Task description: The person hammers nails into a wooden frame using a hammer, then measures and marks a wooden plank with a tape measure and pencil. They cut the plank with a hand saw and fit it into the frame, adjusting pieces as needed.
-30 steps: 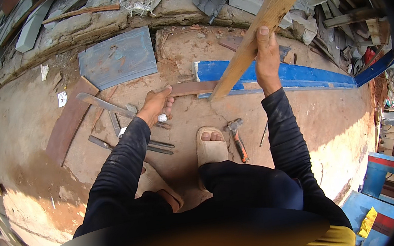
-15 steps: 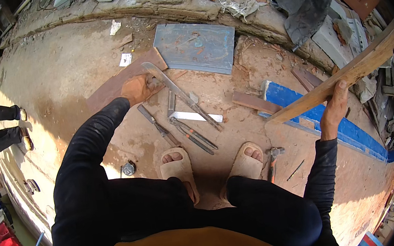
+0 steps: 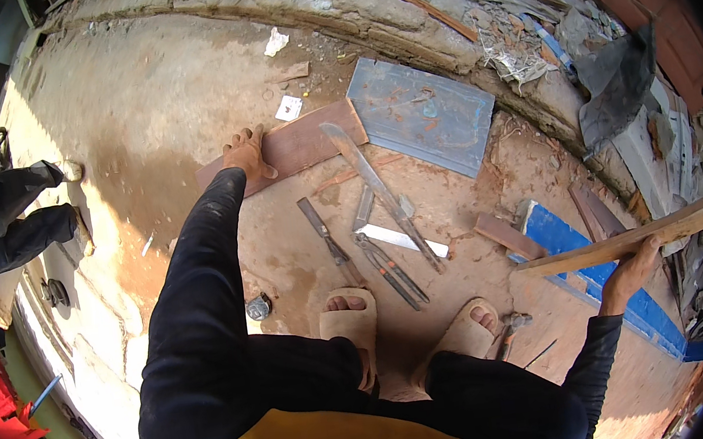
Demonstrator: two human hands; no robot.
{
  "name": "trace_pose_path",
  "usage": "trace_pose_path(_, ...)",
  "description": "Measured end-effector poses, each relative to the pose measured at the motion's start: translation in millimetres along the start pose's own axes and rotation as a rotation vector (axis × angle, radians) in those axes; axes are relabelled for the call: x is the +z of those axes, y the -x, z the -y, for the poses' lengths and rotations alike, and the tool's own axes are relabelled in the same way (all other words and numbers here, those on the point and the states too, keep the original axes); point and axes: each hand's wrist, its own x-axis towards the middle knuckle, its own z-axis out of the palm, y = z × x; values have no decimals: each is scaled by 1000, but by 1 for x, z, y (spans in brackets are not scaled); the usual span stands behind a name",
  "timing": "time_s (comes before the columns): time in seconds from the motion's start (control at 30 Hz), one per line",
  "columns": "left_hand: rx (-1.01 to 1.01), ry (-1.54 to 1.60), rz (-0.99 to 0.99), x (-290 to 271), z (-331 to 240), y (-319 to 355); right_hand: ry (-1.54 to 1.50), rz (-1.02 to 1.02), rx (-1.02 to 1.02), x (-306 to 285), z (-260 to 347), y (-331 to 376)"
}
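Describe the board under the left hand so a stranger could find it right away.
Start at the grey-blue metal sheet on the dirt floor. Just left of it lies a flat reddish-brown wooden board, with the left hand pressing its near end. Unlike the pale plank held aloft, it lies on the ground.

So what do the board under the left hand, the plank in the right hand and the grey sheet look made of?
The board under the left hand looks like wood, reddish-brown and smooth, perhaps stained. The plank in the right hand is pale raw timber with visible grain. The sheet seems to be metal: flat, thin, grey-blue, smeared with dirt.
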Motion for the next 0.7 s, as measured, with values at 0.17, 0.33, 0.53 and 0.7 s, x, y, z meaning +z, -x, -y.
trace_pose_path(0.17,-4,-49,-66,-5,3,4,17,-15,-55,0,-8,-2)
trace_pose_path(0.33,61,282,-118,-12,41,14,82,-4,-68,-8,-20,-10)
trace_pose_path(0.53,123,706,-338,-94,94,83,128,-68,-162,-4,-21,-13)
trace_pose_path(0.7,134,1249,-454,-143,107,133,29,-18,-147,5,-16,-11)
